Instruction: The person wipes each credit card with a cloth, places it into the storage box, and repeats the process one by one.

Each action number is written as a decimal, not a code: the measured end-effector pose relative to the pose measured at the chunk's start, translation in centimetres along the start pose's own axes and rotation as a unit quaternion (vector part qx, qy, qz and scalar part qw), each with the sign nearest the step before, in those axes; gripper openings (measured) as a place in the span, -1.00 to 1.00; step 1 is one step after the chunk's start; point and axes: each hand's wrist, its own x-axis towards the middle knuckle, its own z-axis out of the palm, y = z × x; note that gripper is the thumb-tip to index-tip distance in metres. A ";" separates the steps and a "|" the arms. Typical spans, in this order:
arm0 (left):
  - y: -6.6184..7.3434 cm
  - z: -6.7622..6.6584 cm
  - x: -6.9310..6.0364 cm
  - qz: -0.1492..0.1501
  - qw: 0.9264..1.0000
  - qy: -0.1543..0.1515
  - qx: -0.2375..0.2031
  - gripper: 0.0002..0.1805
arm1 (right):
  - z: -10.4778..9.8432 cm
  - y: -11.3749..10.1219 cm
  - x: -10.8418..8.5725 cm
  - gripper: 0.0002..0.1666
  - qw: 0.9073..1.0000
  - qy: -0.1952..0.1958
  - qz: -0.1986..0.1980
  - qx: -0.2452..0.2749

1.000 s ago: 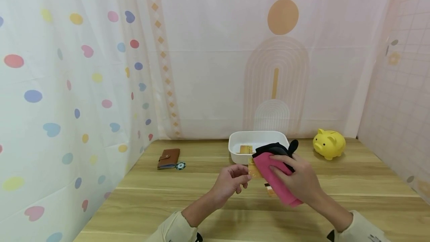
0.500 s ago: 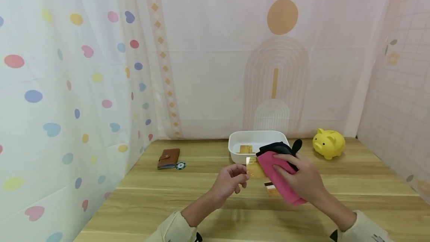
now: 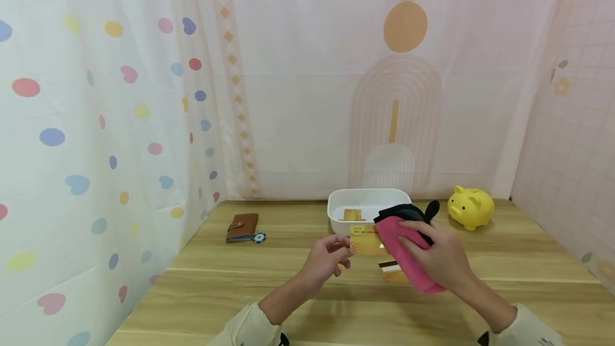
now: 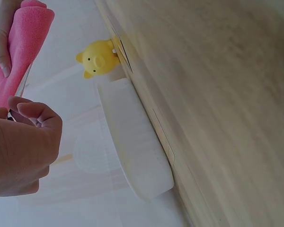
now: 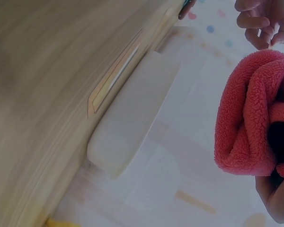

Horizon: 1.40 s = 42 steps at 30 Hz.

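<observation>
Above the desk (image 3: 216, 292), short of its far edge, the left hand (image 3: 324, 261), fingers curled, pinches a glossy golden card (image 3: 367, 241) whose right end is hidden by a fluffy, folded pink-and-black cloth (image 3: 412, 271) gripped by the right hand (image 3: 446, 256).

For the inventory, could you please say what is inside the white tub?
A gold card shows inside the white tub. The near wall hides part of the interior, and the pink and black bundle the near right corner; I cannot see there.

Curtained-off tabletop workspace: wood-grain table (image 3: 202, 292), polka-dot curtain (image 3: 96, 186), arch-print curtain (image 3: 298, 122) behind.
</observation>
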 end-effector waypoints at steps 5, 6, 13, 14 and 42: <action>0.0 -0.1 0.2 -0.003 1.000 0.012 0.014 -0.88 | -0.3 0.2 -0.1 -0.58 1.000 -0.006 0.026 0.003; 0.1 -0.1 0.2 -0.005 1.000 0.015 0.016 -0.88 | -0.4 0.2 -0.1 -0.58 0.999 -0.006 0.031 0.005; 0.2 -0.6 0.8 -0.002 0.999 0.031 0.026 -0.84 | -1.0 0.5 -0.1 -0.57 0.999 -0.001 0.046 0.011; 0.2 -0.7 0.9 -0.003 0.999 0.036 0.028 -0.85 | -1.1 0.6 -0.1 -0.57 0.999 -0.001 0.047 0.009; -0.6 -2.2 7.1 -0.024 0.992 0.109 -0.051 -0.82 | -2.0 1.2 -0.7 -0.55 0.998 0.002 0.069 0.012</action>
